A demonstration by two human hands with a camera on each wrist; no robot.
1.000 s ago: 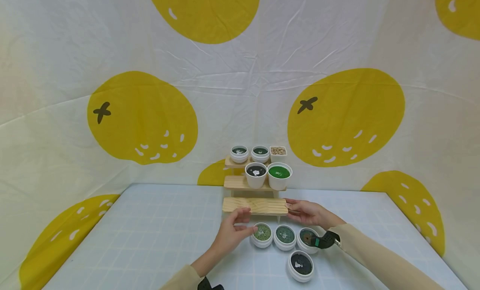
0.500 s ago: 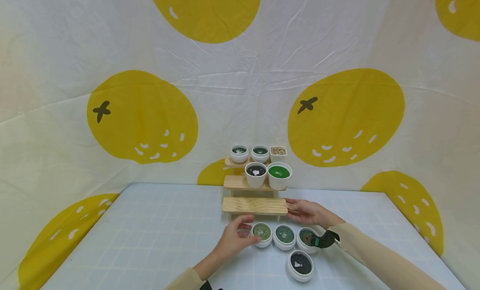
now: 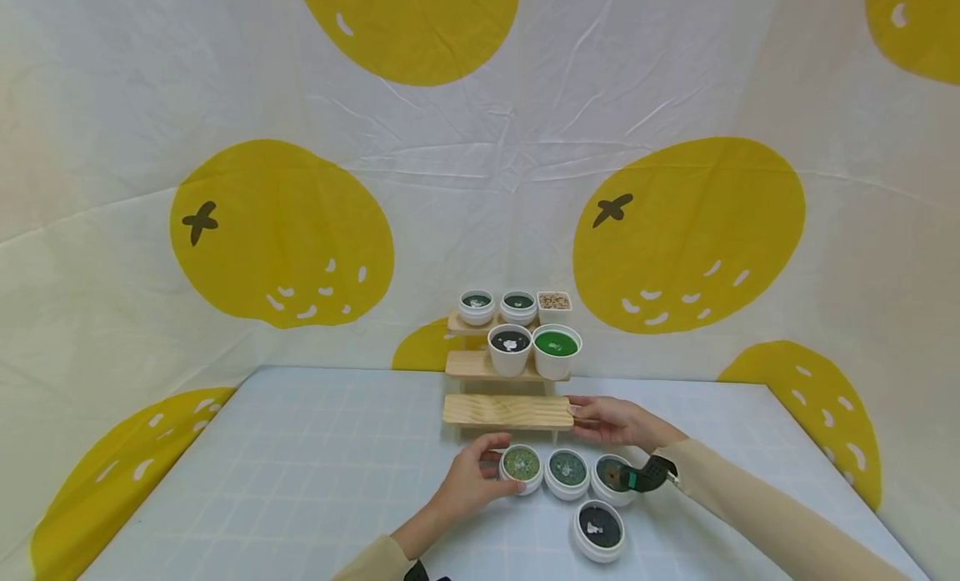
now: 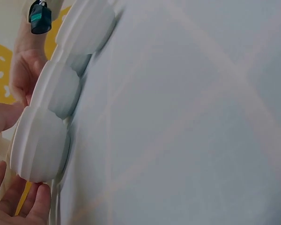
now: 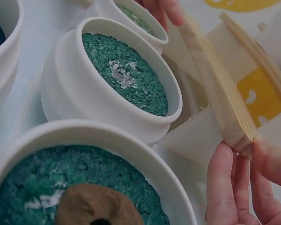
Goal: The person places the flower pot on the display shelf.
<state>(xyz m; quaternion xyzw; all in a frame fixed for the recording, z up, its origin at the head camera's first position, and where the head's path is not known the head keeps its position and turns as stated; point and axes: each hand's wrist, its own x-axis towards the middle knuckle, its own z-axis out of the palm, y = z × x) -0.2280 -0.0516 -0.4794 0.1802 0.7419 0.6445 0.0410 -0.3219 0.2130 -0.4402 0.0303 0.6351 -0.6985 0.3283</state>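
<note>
My left hand [image 3: 469,481] holds a small white bowl with light green contents [image 3: 521,464] on the table, thumb on one side and fingers on the other. In the left wrist view, that bowl's wall [image 4: 42,145] sits between my thumb and fingertips. My right hand [image 3: 617,423] pinches the right end of the lowest board [image 3: 507,411] of a three-tier wooden stand. The right wrist view shows thumb and fingers on the board's end [image 5: 239,140]. Beside the held bowl stand a bowl with dark green contents [image 3: 567,469] and another with a brown piece on top [image 3: 611,474].
A bowl with blackish contents [image 3: 598,527] stands nearer me. The middle board carries a black-filled cup [image 3: 510,360] and a bright green one [image 3: 556,344]. Two bowls and a square dish of beige bits [image 3: 555,304] occupy the top board. A patterned cloth hangs behind.
My left hand has moved slightly down and right from the lowest board's front edge, and its fingers have come round the light green bowl. My right hand stays on the board.
</note>
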